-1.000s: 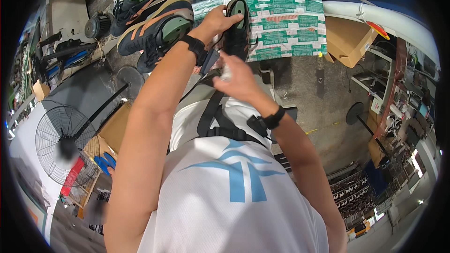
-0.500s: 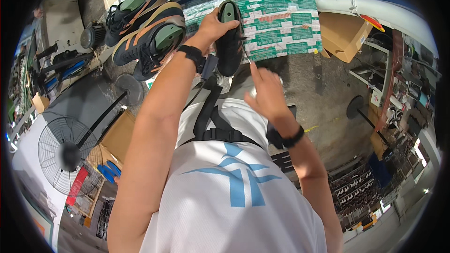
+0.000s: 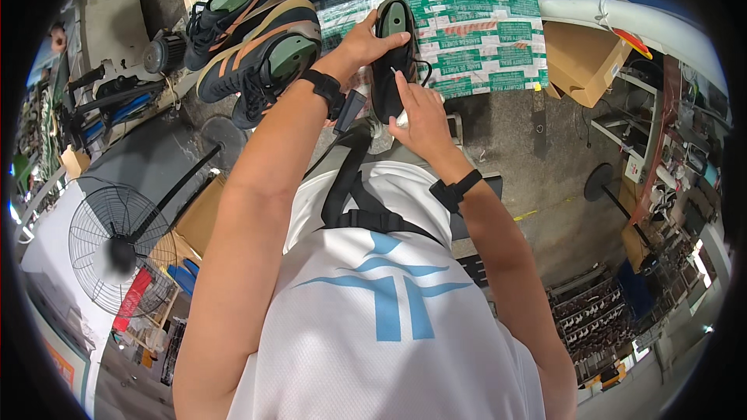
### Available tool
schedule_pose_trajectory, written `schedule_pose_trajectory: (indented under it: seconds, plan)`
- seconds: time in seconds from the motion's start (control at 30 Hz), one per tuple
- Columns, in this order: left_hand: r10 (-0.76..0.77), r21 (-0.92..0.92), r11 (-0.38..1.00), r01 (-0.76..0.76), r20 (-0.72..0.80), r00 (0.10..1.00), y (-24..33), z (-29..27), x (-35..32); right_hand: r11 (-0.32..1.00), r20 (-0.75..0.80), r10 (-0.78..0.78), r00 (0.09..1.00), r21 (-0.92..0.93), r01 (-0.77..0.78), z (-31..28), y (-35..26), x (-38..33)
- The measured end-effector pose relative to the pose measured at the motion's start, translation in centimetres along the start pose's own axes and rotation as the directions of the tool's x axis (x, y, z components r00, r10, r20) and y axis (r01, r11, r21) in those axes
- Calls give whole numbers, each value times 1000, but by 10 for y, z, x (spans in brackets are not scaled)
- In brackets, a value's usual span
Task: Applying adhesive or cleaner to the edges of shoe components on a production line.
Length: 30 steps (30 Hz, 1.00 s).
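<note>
A dark shoe [image 3: 383, 82] stands toe toward me at the edge of the patterned surface, with a green shoe last [image 3: 395, 19] filling its opening. My left hand [image 3: 366, 45] grips it near the heel, thumb lying across the opening. Over its laced front, my right hand [image 3: 424, 120] closes on a slim pointed tool [image 3: 402, 119]; only a pale tip past the forefinger and a white end below the fingers show. The hand hides most of the tool, so its exact kind is unclear. A dark lace [image 3: 426, 70] loops out at the shoe's right side.
Several black shoes with orange stripes [image 3: 233, 70] and green lasts stand to the left. The work surface [image 3: 482, 39] is covered with green and white tape. An open cardboard box [image 3: 583, 62] is at the right. A fan [image 3: 117, 253] stands at the lower left, beyond my left arm.
My right hand has moved up and left, from beside the toe onto the shoe's front. The left hand keeps its hold; the whole view has shifted slightly.
</note>
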<state>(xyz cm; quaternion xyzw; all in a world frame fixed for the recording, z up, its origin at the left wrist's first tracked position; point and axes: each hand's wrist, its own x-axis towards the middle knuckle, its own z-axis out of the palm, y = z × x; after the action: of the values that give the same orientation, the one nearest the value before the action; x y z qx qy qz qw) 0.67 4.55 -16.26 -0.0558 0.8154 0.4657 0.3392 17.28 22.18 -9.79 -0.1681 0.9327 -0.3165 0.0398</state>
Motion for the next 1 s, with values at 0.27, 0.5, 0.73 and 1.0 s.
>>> schedule_pose_trajectory:
  seconds: [0.27, 0.5, 0.73, 1.0]
  plan:
    - [37, -24, 999, -39, -60, 997, -14, 7, 6, 971, 122, 156, 980, 164, -175, 2, -23, 11]
    - [-38, -202, 979, 27, -47, 998, -5, 7, -1, 686, 287, 424, 859, 517, -512, -21, -58, 8]
    - [-55, -98, 994, 49, -65, 996, 19, 4, -15, 816, 405, 318, 857, 344, -465, -33, -69, 31]
    - [9, -282, 959, 3, 42, 999, 18, -2, -17, 831, 370, 342, 864, 310, -462, -74, -26, -23]
